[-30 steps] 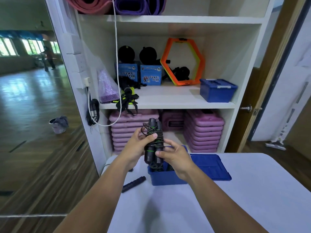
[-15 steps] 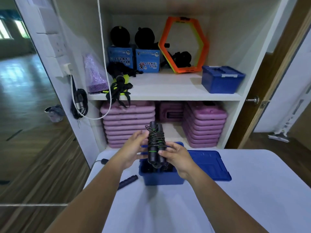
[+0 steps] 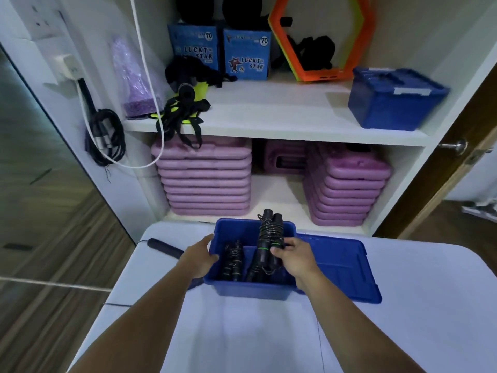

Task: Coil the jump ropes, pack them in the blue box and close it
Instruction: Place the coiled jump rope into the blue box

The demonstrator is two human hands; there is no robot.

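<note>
The open blue box [image 3: 252, 290] stands on the white table [image 3: 403, 332] at its far edge. My right hand [image 3: 294, 254] grips a coiled black jump rope [image 3: 269, 235] with green-ringed handles, its lower end down inside the box. Other coiled black ropes [image 3: 232, 261] lie in the box's left half. My left hand [image 3: 199, 255] holds the box's left rim, thumb over the edge. The blue lid [image 3: 341, 267] lies flat on the table to the right of the box. A loose black rope handle [image 3: 164, 246] rests on the table to the left, its cord trailing off.
A white shelf unit stands right behind the table, with stacked purple steps [image 3: 207, 179], a second blue box [image 3: 395, 99], two Lucky Star cartons [image 3: 246, 53] and an orange hexagon ring [image 3: 321, 36]. A mirror wall is to the left, a wooden door [image 3: 457, 168] to the right.
My left hand let go of the coiled rope and took the box's left rim. My right hand lowered the rope into the box. The camera tilted down and closer.
</note>
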